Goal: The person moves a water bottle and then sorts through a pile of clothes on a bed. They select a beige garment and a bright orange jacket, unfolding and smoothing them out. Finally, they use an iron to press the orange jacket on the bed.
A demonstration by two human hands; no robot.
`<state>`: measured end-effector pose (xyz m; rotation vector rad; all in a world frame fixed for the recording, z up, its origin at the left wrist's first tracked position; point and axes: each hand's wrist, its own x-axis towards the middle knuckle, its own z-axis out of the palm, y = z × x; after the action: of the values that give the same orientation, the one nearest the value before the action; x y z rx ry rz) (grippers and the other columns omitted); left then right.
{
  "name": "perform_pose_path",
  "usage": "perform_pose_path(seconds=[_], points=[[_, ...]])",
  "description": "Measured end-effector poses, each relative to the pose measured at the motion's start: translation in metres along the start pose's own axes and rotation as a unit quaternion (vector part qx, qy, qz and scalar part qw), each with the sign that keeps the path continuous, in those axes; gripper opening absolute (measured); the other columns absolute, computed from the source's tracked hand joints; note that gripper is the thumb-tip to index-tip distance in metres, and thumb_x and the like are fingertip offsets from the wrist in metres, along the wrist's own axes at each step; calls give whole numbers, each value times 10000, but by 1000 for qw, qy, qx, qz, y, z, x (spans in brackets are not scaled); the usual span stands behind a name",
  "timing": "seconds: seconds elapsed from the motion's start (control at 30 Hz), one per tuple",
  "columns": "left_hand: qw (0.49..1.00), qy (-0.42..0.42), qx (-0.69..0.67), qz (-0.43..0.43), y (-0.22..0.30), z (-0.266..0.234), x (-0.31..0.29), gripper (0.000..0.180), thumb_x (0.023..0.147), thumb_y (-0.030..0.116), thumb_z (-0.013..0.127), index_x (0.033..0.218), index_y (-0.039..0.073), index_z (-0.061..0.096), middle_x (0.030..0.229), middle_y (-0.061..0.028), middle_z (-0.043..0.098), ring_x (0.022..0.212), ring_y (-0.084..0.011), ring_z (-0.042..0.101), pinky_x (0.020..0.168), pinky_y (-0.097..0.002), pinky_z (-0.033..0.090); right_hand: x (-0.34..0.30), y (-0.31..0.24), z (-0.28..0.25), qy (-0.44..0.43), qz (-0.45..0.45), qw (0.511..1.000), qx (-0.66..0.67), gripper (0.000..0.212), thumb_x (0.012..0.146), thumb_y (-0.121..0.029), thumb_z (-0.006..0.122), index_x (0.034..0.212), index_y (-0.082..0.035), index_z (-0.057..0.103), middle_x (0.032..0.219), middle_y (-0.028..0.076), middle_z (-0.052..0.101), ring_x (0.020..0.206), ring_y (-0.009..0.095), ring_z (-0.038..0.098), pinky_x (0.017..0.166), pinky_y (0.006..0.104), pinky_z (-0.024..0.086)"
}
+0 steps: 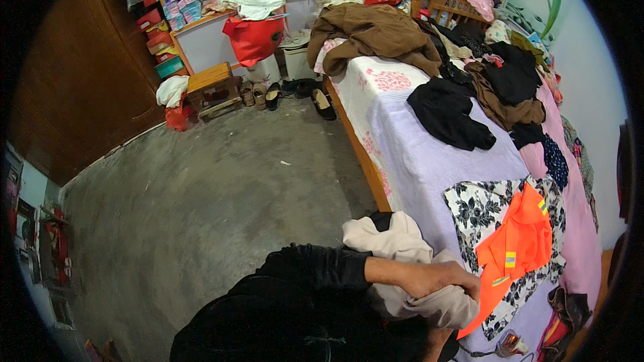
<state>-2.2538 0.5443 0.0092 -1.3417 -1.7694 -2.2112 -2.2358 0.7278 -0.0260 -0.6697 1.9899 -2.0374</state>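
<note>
Cloth (394, 236), beige and rumpled, is lying in folds beneath and around my left hand (459, 281), whose fingers are curling over its right-hand end and pinching a gathered bunch. My right forearm (439, 344) is showing just below this grip, but the right hand itself is hiding, so I cannot tell whether it is pinching or lying spread. The cloth's loose bulk is trailing back to the left of the grip, passing under my left forearm. Just right of my fingers, an orange reflective garment (520, 234) is lying on a floral-patterned piece (469, 208); ahead, lavender bedding (429, 161) is stretching toward a black garment (446, 117), well apart from me. For handling this well, I am favouring a firm but unwrung hold, since tight bunching is probably adding creases; I am also judging that clean work is depending on keeping my fingertips clear of the orange edge and supporting the loose folds.
</note>
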Motion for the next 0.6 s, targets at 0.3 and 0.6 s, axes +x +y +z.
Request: perform_pose_path(seconds=[0.3, 0.6], points=[[945, 91, 309, -51, -21, 3, -60, 1074, 725, 479, 784, 1533, 47, 224, 1528, -226, 333, 1366, -357, 409, 1104, -453, 344, 10, 11, -22, 50, 11, 998, 40, 418, 870, -121, 658, 1258, -22, 540, 1266, 141, 567, 1087, 277, 578, 888, 376, 484], [867, 414, 214, -177, 2, -27, -124, 969, 786, 195, 823, 1526, 11, 225, 1553, -176, 315, 1421, -262, 322, 1182, -396, 256, 62, 6, 21, 11, 8, 996, -90, 478, 857, -67, 682, 1302, 7, 522, 1215, 120, 599, 1090, 230, 583, 876, 336, 500]])
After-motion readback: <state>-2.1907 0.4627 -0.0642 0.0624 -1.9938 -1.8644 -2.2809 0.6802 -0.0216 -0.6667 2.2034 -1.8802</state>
